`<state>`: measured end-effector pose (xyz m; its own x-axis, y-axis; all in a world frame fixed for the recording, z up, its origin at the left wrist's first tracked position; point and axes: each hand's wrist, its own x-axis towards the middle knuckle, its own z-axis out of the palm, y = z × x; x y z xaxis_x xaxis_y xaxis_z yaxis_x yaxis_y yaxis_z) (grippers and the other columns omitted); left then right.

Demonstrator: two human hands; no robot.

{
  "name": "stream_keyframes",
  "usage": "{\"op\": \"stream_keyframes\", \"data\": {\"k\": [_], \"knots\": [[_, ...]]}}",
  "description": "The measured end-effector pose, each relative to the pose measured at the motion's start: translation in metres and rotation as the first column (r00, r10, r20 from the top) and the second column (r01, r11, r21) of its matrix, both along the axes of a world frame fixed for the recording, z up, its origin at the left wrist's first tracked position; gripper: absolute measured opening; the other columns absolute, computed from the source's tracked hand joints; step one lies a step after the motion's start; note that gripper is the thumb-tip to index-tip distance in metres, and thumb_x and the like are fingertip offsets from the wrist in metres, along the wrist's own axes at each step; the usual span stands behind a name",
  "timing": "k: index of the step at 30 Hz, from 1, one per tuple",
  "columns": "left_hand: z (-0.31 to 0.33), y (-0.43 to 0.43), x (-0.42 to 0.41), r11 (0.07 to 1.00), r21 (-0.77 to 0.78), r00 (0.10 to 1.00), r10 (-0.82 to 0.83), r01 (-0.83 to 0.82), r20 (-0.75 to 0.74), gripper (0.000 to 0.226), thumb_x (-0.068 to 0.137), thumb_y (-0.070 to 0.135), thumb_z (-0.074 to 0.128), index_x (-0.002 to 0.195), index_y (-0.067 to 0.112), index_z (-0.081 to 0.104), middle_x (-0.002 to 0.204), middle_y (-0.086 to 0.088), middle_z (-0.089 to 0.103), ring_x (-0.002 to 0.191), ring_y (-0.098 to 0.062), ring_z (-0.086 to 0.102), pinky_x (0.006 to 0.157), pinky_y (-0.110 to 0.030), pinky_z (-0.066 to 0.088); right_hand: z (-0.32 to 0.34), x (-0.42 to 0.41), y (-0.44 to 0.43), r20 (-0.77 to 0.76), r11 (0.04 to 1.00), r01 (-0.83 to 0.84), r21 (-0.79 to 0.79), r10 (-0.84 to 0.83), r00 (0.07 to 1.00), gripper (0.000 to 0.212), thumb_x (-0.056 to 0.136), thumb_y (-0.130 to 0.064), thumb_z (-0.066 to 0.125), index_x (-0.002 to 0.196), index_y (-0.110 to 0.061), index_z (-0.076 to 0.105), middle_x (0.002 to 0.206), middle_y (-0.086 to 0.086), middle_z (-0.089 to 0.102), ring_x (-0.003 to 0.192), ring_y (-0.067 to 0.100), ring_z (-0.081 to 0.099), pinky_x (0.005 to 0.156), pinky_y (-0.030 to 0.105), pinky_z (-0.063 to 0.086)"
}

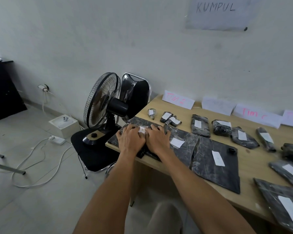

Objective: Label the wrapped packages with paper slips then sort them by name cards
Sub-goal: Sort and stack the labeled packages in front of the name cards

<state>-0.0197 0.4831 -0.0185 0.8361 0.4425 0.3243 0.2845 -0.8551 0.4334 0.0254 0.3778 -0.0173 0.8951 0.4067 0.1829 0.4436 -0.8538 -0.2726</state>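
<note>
Head — slip [143, 129] against right hand [157, 141]

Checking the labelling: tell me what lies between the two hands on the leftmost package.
In the head view, a white paper slip lies between the left hand and the right hand, on the flat wrapped package both press.
</note>
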Motion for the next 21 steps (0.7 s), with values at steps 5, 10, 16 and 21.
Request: {"op": "stream_keyframes", "data": {"k": [5,10,16,21], "knots": [[-0.0011,-0.0012,0.0001,1.000,0.000,1.000,0.013,-0.013,0.003,0.038,0.090,0.029,0.047,0.122,0.027,0.066,0.135,0.007,0.054,0.127,-0.016,0.045,0.110,-0.047,0.023,-0.0026,-0.0006,0.0007,-0.028,0.999,0.007,-0.040,-0.008,1.000,0.050,0.103,-0.039,0.020,0.152,-0.034,0.014,0.159,0.004,0.022,0.145,0.028,0.017,0.114,0.060,0.010],[0.0003,-0.0037,-0.0001,0.999,-0.004,0.998,0.036,-0.036,0.049,0.033,0.089,0.024,0.047,0.111,0.022,0.072,0.128,0.005,0.061,0.125,-0.017,0.048,0.108,-0.044,0.025,-0.0010,0.0022,0.0004,-0.083,0.995,-0.002,-0.101,-0.006,0.997,0.048,0.103,-0.039,0.016,0.150,-0.033,0.023,0.162,0.006,0.012,0.147,0.030,0.007,0.115,0.063,0.003],[-0.0026,-0.0023,0.0018,0.997,-0.068,0.995,0.054,-0.048,0.089,0.035,0.088,0.023,0.048,0.116,0.023,0.069,0.126,0.003,0.064,0.124,-0.016,0.050,0.110,-0.044,0.027,-0.0014,0.0024,0.0006,-0.140,0.989,-0.015,-0.147,-0.006,0.990,0.055,0.103,-0.042,0.009,0.155,-0.027,0.008,0.163,0.004,-0.002,0.150,0.026,-0.004,0.116,0.061,-0.004],[-0.0051,-0.0004,0.0003,0.994,-0.063,0.989,0.092,-0.085,0.112,0.027,0.089,0.030,0.051,0.106,0.028,0.073,0.122,0.008,0.066,0.122,-0.014,0.051,0.107,-0.042,0.029,-0.0003,0.0017,-0.0002,-0.152,0.990,-0.020,-0.143,-0.002,0.988,0.055,0.102,-0.044,0.008,0.155,-0.027,0.004,0.163,0.004,-0.004,0.150,0.026,-0.006,0.116,0.060,-0.006]]}}
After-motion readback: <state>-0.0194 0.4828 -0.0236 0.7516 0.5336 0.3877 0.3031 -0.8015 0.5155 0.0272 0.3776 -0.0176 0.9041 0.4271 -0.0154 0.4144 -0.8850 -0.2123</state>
